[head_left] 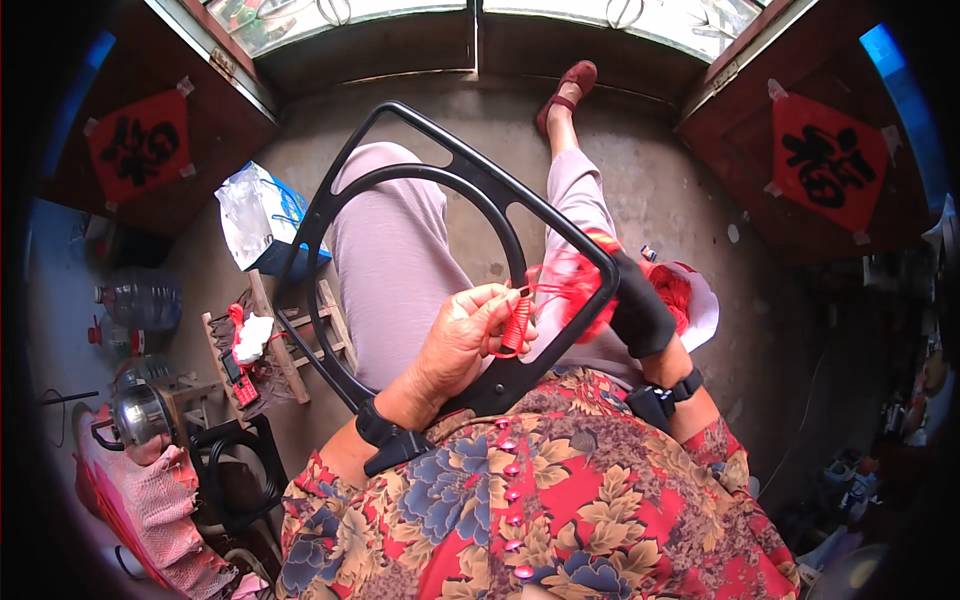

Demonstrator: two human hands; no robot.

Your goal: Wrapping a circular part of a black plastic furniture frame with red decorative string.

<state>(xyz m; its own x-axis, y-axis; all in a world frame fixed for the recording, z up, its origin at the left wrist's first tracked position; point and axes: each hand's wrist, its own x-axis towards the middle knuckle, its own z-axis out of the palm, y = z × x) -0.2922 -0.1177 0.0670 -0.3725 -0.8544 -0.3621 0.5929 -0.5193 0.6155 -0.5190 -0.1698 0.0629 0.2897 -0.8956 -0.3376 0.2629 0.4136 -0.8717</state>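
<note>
A black frame (532, 203) with a rounded square rim and a round ring inside lies across my lap. Red cord (516, 328) is wound in tight turns round part of it near the ring's right side. My left hand (468, 325) is closed there, thumb and fingers pinching the wound cord. To its right, my right hand (640, 308) wears a black covering and is smeared by motion beside the frame's right corner. Loose red strands (570, 285) blur between the two hands. The right fingers cannot be made out.
A small wooden stool (290, 352) at the left bears a red phone (243, 388) and white tissue. Behind it stands a white and blue bag (262, 215). A white bag with red cord (694, 300) sits by my right leg. Another black frame (238, 470) and a metal pot (143, 420) are lower left.
</note>
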